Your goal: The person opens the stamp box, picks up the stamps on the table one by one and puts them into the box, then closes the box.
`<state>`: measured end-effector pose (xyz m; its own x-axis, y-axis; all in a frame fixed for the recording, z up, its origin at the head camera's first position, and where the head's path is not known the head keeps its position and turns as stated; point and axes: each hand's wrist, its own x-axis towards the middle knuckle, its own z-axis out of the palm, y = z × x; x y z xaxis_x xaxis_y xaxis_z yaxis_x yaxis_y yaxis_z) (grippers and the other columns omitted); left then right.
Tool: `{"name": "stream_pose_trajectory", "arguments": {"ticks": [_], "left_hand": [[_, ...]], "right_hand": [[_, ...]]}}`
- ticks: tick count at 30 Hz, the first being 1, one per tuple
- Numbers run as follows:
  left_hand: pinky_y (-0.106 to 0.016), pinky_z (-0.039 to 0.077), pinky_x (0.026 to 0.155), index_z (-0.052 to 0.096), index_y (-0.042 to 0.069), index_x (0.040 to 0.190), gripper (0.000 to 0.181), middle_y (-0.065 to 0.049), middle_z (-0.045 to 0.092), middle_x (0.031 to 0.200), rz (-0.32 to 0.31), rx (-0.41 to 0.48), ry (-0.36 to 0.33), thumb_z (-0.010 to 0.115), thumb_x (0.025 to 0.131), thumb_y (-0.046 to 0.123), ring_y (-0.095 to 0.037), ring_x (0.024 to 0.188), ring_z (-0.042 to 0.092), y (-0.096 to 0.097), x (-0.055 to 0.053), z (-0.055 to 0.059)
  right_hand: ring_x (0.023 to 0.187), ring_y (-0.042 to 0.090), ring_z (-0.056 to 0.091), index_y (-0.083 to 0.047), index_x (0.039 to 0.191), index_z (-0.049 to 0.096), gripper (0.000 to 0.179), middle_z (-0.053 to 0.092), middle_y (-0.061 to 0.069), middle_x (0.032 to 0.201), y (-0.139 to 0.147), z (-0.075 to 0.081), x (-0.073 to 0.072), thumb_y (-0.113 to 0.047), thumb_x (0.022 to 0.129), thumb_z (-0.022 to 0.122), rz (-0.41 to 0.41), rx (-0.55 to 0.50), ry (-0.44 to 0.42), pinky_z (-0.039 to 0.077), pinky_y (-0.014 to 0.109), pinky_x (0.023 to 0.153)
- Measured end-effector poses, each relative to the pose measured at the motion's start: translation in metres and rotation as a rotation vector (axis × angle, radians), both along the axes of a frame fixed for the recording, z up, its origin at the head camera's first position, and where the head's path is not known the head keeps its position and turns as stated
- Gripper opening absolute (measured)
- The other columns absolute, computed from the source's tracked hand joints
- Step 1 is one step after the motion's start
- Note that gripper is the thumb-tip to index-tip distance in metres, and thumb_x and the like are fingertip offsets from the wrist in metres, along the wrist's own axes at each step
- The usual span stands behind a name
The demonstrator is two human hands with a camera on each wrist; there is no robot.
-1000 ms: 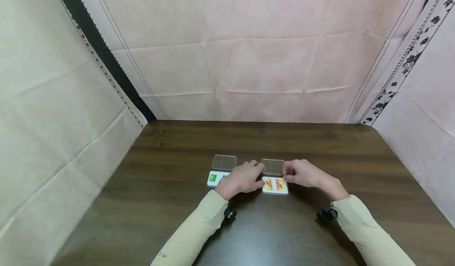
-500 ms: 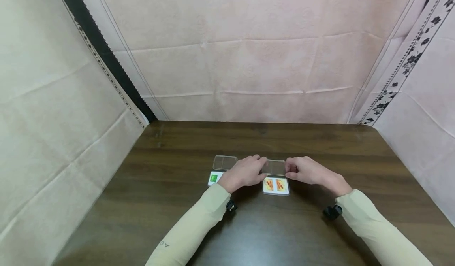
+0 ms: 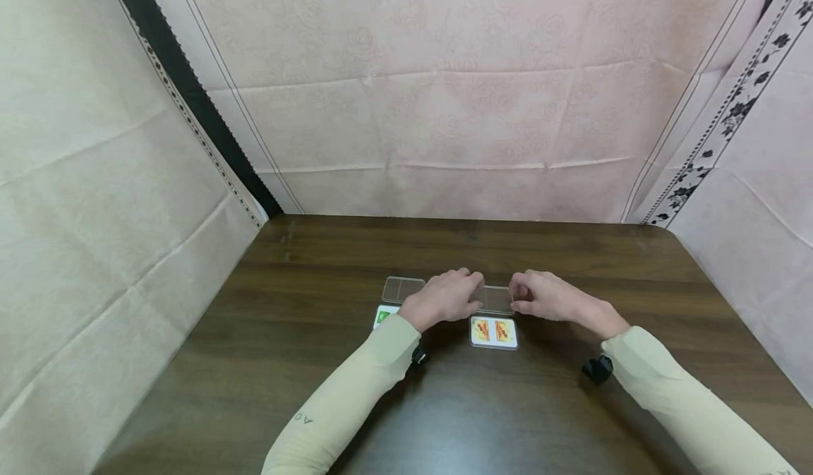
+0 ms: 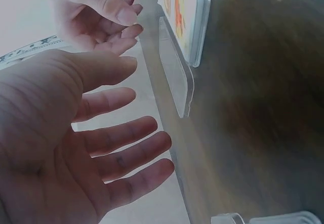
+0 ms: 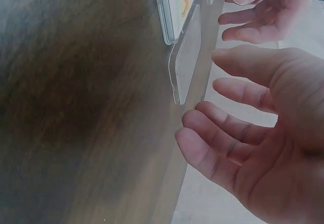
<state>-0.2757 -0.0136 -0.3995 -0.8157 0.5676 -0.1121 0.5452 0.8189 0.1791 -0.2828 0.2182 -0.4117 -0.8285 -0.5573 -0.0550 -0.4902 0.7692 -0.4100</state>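
Note:
A white card with two orange pictures (image 3: 493, 331) lies in a clear plastic case near the middle of the table. Behind it lies a clear lid (image 3: 495, 299), between my two hands. My left hand (image 3: 444, 297) hovers at the lid's left side, fingers loosely bent and apart from it, as the left wrist view shows. On the other side my right hand (image 3: 549, 296) is likewise above the table, with nothing between its relaxed fingers. Farther left is a second case with a green picture (image 3: 384, 316), partly hidden by my left hand; its clear lid (image 3: 401, 289) lies behind.
Both cases rest on a dark brown wooden table (image 3: 470, 418). Pale cloth (image 3: 457, 108) hangs beyond its far edge and along both sides. A black device (image 3: 598, 370) is strapped at the right wrist, and another (image 3: 419, 355) at the left.
Both hands have moved slightly away from me, off the orange-picture case and toward the far side of its lid. The cases and lids stay in place.

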Motion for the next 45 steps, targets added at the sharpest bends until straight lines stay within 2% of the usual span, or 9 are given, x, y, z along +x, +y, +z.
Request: {"name": "stream_pose_trajectory", "arguments": {"ticks": [10, 20, 28, 45], "left_hand": [[-0.026, 0.049, 0.070, 0.056, 0.018, 0.128, 0.038, -0.001, 0.062, 0.113, 0.002, -0.002, -0.021, 0.064, 0.095, 0.035, -0.013, 0.087, 0.054, 0.007, -0.009, -0.002], [-0.031, 0.052, 0.080, 0.055, 0.019, 0.132, 0.042, -0.002, 0.060, 0.122, 0.033, -0.037, -0.067, 0.063, 0.095, 0.038, -0.014, 0.093, 0.055, 0.009, -0.018, -0.003], [-0.033, 0.052, 0.080, 0.054, 0.020, 0.132, 0.047, -0.003, 0.057, 0.126, 0.041, -0.069, -0.088, 0.065, 0.093, 0.043, -0.015, 0.096, 0.054, 0.011, -0.024, -0.006], [-0.040, 0.048, 0.100, 0.048, 0.025, 0.141, 0.058, -0.005, 0.048, 0.143, 0.055, -0.143, -0.118, 0.067, 0.090, 0.047, -0.022, 0.127, 0.049, 0.018, -0.030, -0.009]], "right_hand": [[0.072, 0.014, 0.052, -0.009, 0.106, 0.063, 0.022, 0.059, 0.003, 0.089, 0.000, 0.002, -0.006, -0.019, 0.089, 0.072, -0.018, 0.022, -0.026, 0.044, 0.028, 0.062], [0.079, 0.016, 0.053, -0.007, 0.113, 0.061, 0.032, 0.060, 0.008, 0.097, -0.002, -0.002, -0.014, -0.025, 0.089, 0.072, -0.002, 0.043, -0.027, 0.044, 0.029, 0.065], [0.080, 0.018, 0.053, -0.009, 0.116, 0.060, 0.036, 0.058, 0.012, 0.103, -0.006, -0.002, -0.018, -0.028, 0.089, 0.072, -0.001, 0.073, -0.045, 0.044, 0.030, 0.065], [0.085, 0.019, 0.050, -0.010, 0.124, 0.056, 0.049, 0.054, 0.010, 0.105, -0.014, -0.004, -0.025, -0.038, 0.088, 0.073, 0.007, 0.156, -0.116, 0.042, 0.032, 0.068]]}}
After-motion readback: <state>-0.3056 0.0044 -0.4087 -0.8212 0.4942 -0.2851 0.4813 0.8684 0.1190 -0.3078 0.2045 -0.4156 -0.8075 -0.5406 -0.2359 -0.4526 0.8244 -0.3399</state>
